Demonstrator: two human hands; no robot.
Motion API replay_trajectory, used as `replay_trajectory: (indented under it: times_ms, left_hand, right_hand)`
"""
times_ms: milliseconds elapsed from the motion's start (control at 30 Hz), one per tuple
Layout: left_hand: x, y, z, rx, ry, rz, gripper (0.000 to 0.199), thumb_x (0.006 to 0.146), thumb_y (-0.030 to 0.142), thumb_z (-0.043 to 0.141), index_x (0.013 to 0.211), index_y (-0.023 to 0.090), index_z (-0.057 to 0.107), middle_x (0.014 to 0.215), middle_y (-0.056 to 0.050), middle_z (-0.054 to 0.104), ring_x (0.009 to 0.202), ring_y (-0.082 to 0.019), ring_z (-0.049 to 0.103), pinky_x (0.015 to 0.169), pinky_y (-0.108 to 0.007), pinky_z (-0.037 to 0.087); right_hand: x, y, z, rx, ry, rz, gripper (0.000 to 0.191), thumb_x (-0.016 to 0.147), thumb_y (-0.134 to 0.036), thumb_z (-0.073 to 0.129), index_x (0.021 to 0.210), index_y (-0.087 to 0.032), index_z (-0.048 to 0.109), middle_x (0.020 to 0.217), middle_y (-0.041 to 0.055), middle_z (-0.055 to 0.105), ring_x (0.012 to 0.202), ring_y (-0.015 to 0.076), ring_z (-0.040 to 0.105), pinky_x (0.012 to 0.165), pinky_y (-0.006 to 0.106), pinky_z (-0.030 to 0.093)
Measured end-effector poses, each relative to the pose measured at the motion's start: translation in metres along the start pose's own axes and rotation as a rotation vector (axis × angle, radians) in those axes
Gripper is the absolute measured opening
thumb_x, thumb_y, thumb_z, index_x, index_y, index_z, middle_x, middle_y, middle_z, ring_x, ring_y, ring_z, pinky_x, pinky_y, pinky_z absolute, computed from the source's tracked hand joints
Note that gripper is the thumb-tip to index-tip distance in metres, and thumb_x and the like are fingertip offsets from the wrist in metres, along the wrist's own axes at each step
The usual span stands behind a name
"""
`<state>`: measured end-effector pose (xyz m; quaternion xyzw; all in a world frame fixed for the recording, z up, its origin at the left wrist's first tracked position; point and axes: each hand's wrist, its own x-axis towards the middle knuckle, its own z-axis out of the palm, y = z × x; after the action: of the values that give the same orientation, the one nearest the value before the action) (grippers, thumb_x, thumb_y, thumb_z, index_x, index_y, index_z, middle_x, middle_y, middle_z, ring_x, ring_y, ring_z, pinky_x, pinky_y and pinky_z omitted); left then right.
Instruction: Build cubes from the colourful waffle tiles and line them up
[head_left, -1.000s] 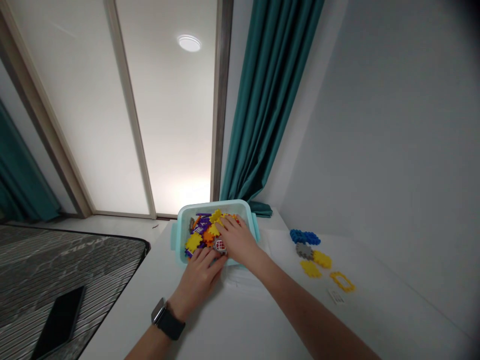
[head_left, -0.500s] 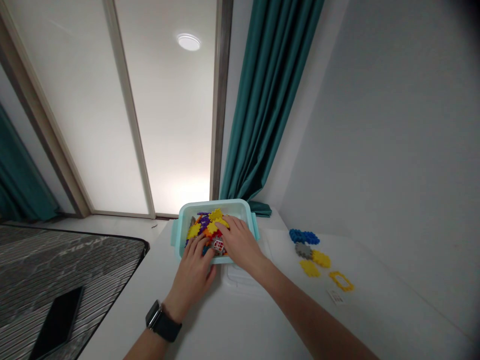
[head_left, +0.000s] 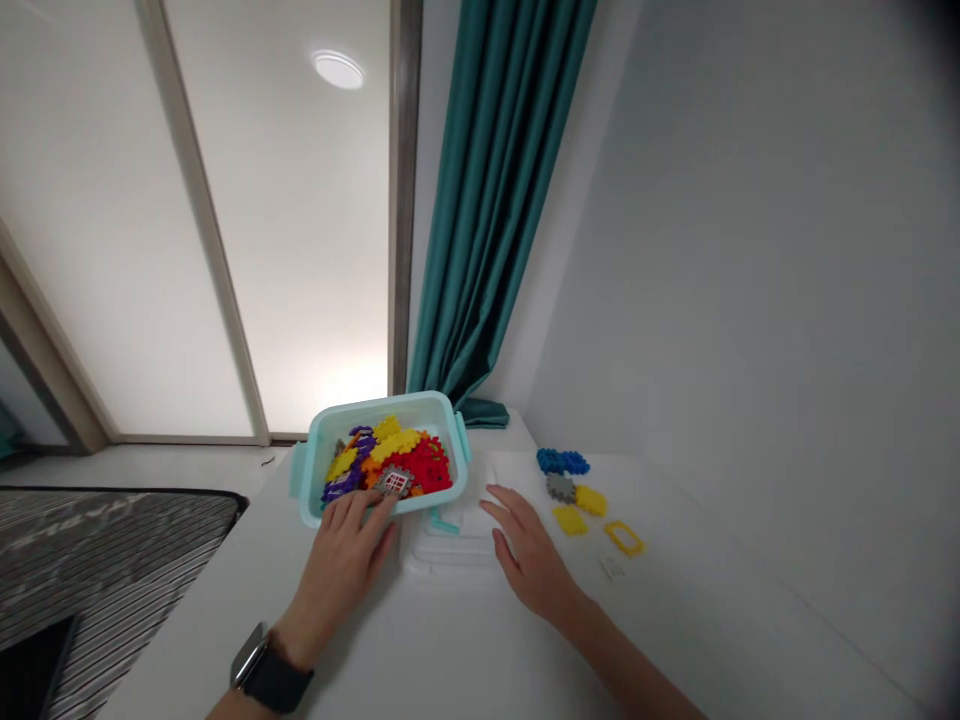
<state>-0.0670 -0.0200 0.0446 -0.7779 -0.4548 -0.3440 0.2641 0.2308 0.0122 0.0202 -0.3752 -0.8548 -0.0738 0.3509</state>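
A light teal bin [head_left: 304,470] full of gear-edged plastic building pieces stands on the white table. My left hand [head_left: 349,550] reaches over its near rim, fingers extended, the index fingertip at a grey piece with a red window pattern [head_left: 394,482]. Beside that lie yellow pieces [head_left: 394,443], red pieces [head_left: 429,465] and purple pieces [head_left: 343,485]. To the right of the bin my right hand [head_left: 531,555] hovers over or near a clear lid [head_left: 431,560], fingers apart and nothing visible in them. How far it is above the surface, I cannot tell.
On the right of the table lie blue pieces [head_left: 562,461], a grey gear piece [head_left: 560,487], two yellow pieces [head_left: 570,520], a yellow frame [head_left: 625,538] and a small pale card-like piece [head_left: 612,569]. A green curtain [head_left: 487,250] hangs behind. A dark phone-like slab [head_left: 37,660] lies at lower left.
My right hand has left the bin and moved right over the lid, uncovering red pieces. My left hand stays at the near rim. The whole view has shifted rightward.
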Motion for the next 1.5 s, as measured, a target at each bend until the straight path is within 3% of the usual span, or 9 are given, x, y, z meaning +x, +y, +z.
replay_trajectory:
  times_ms: [133,367,500,600,733,933,1133,1267,1500]
  left_hand:
    - [0.001,0.000,0.000,0.024,0.022,0.048,0.022,0.102,0.022,0.042,0.108,0.019,0.062,0.098,-0.010,0.067,0.090,-0.027,0.060,0.079,-0.040,0.047]
    - [0.002,-0.005,0.004,0.023,0.060,0.124,0.022,0.103,0.025,0.042,0.108,0.019,0.063,0.097,-0.009,0.067,0.090,-0.027,0.062,0.079,-0.039,0.045]
    - [0.000,-0.009,0.005,0.010,0.050,0.143,0.022,0.102,0.024,0.044,0.111,0.018,0.063,0.098,-0.010,0.067,0.090,-0.026,0.062,0.080,-0.039,0.046]
    - [-0.001,-0.010,0.006,0.010,0.045,0.151,0.023,0.101,0.022,0.044,0.111,0.018,0.064,0.099,-0.010,0.068,0.089,-0.026,0.062,0.080,-0.038,0.046]
    - [0.000,-0.010,0.005,0.012,0.042,0.129,0.022,0.100,0.022,0.046,0.109,0.020,0.065,0.099,-0.009,0.069,0.088,-0.025,0.063,0.079,-0.037,0.047]
    - [0.001,-0.007,0.003,-0.002,0.031,0.107,0.022,0.100,0.025,0.045,0.110,0.021,0.064,0.098,-0.008,0.069,0.087,-0.025,0.064,0.078,-0.038,0.048]
    - [0.001,-0.004,0.002,0.000,0.034,0.100,0.021,0.101,0.024,0.045,0.108,0.020,0.063,0.097,-0.009,0.068,0.088,-0.027,0.062,0.079,-0.040,0.048]
    - [0.002,-0.003,0.000,0.006,0.036,0.109,0.021,0.101,0.023,0.043,0.108,0.020,0.062,0.097,-0.009,0.067,0.088,-0.027,0.061,0.078,-0.039,0.047]
    - [0.002,-0.004,0.001,0.010,0.038,0.113,0.022,0.102,0.023,0.043,0.110,0.018,0.063,0.096,-0.010,0.066,0.089,-0.027,0.061,0.078,-0.040,0.047]
  right_hand:
    - [-0.017,0.060,-0.002,-0.103,-0.046,0.317,0.040,0.093,-0.019,0.043,0.129,-0.021,0.061,0.134,0.0117,0.062,0.129,0.0265,0.054,0.113,0.050,0.042]
    - [-0.005,0.160,-0.020,-0.263,-0.108,0.666,0.047,0.094,-0.039,0.050,0.137,-0.021,0.057,0.144,0.0160,0.051,0.135,0.0334,0.045,0.108,0.050,0.041]
    - [0.011,0.195,-0.020,-0.289,-0.221,0.795,0.053,0.097,-0.052,0.048,0.143,-0.025,0.053,0.147,0.0169,0.047,0.137,0.0364,0.043,0.102,0.052,0.043]
    - [0.023,0.207,-0.015,-0.273,-0.324,0.801,0.053,0.097,-0.056,0.047,0.141,-0.029,0.055,0.144,0.0159,0.052,0.134,0.0366,0.046,0.100,0.053,0.042]
    - [0.028,0.199,-0.007,-0.246,-0.433,0.714,0.049,0.096,-0.057,0.050,0.136,-0.032,0.059,0.138,0.0130,0.059,0.129,0.0346,0.050,0.103,0.052,0.039]
    - [0.013,0.156,-0.007,-0.238,-0.471,0.552,0.048,0.095,-0.055,0.050,0.138,-0.033,0.058,0.139,0.0125,0.059,0.129,0.0343,0.049,0.103,0.054,0.037]
    - [-0.010,0.106,-0.014,-0.248,-0.442,0.447,0.050,0.096,-0.053,0.051,0.143,-0.036,0.052,0.144,0.0112,0.056,0.133,0.0338,0.047,0.104,0.055,0.039]
    - [-0.022,0.081,-0.011,-0.266,-0.396,0.429,0.053,0.098,-0.052,0.047,0.148,-0.034,0.047,0.152,0.0132,0.049,0.139,0.0369,0.042,0.108,0.062,0.033]
    - [-0.025,0.070,-0.010,-0.245,-0.325,0.397,0.046,0.094,-0.045,0.057,0.136,-0.027,0.059,0.135,0.0134,0.061,0.129,0.0343,0.050,0.107,0.056,0.035]
